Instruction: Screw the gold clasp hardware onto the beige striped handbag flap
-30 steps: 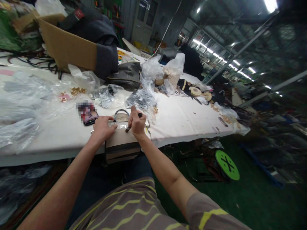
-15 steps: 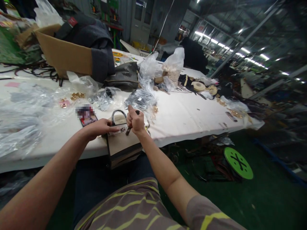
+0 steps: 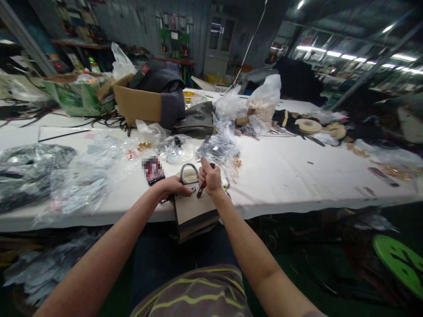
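Head camera view: from where I stand, a person in a striped shirt is bent over a brown and dark bag-like piece (image 3: 196,211) at the near edge of a white-covered tabletop (image 3: 280,176), with part of it overhanging towards the lap. Its curved handle (image 3: 189,166) stands up at the far side.

Take that piece as the clock's centre. At eleven o'clock, the left hand (image 3: 173,186) lies on its upper edge, thumb reaching inward; some fingers are hidden, so I cannot tell whether that grip is pinching anything. At one o'clock, the right hand (image 3: 210,176) has its grip closed around a dark tool (image 3: 199,192), tilted with its lower end down by the surface. Whether the tip touches is unclear. I judge that the left hand steadies the piece while the right directs the tool.

A phone (image 3: 154,171) lies at ten o'clock, near the left wrist. Gold-coloured fittings (image 3: 237,161) sit at one, beside a dark bundle in clear plastic (image 3: 216,149). Further off, a cardboard box (image 3: 139,105) stands at eleven.
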A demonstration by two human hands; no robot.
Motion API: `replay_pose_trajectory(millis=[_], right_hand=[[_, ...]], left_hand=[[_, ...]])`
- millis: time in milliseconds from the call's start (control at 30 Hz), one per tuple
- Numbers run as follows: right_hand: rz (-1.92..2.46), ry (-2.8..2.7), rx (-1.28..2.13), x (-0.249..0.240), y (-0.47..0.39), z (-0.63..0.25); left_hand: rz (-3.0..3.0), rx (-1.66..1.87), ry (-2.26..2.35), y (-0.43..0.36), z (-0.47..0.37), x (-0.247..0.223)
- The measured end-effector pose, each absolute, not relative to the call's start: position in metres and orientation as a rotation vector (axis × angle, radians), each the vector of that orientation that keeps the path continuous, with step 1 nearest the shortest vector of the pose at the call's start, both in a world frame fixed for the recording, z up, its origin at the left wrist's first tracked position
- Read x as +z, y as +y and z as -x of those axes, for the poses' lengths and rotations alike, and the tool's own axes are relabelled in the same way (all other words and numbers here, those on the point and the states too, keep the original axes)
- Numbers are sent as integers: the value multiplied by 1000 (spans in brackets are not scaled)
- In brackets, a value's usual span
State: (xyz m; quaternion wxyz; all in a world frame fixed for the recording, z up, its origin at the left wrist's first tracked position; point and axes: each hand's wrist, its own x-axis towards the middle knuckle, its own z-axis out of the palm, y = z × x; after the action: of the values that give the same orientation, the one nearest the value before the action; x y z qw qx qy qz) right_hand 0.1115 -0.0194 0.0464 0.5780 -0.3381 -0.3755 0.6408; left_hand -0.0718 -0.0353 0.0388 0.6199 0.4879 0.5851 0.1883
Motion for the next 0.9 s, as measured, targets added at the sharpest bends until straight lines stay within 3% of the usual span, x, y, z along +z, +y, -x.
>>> replay_pose_trajectory(millis=[133, 900], right_hand=[[769, -863, 1512, 49, -20, -111], [695, -1045, 1507, 54, -42, -120]], left_hand=[[-1201, 493, 1462, -37, 67, 40], [-936, 597, 1146, -50, 72, 26]])
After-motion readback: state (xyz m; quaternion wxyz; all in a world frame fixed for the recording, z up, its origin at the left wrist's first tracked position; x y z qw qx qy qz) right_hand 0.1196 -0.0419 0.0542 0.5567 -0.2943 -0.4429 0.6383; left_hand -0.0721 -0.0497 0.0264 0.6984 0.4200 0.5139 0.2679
